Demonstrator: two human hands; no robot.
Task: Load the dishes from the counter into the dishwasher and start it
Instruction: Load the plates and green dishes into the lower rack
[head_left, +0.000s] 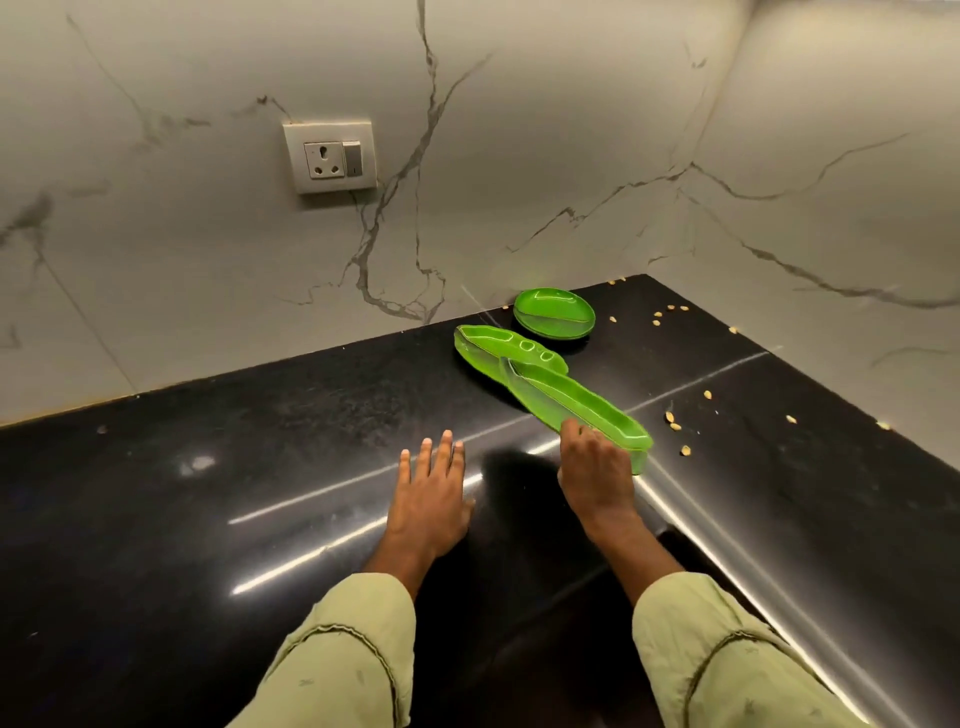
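Grip is what is deciding this step: the right hand (595, 467) is curling over the near end of the long green tray (582, 397), pinching its rim, while the tray's far end is lying over the near end of a second green tray (498, 345) with small hollows in it. Both are sitting on the black tabletop (208, 519), with a round green plate (555, 313) just behind them by the wall. The left hand (431, 488) is hovering palm down with its fingers straight and spread, holding nothing; whether it is touching the tabletop cannot be told.

The tray is long and glossy, so holding it by one end is probably leaving it free to swing or slip. Bringing the left hand under the middle or far end would be steadying it. Lifting it clear of the second tray before drawing it back would be avoiding dragging that one along. Crumbs (675, 421) are lying scattered to the right, so tipping the tray level is worth minding. The dishwasher is not showing in this view.
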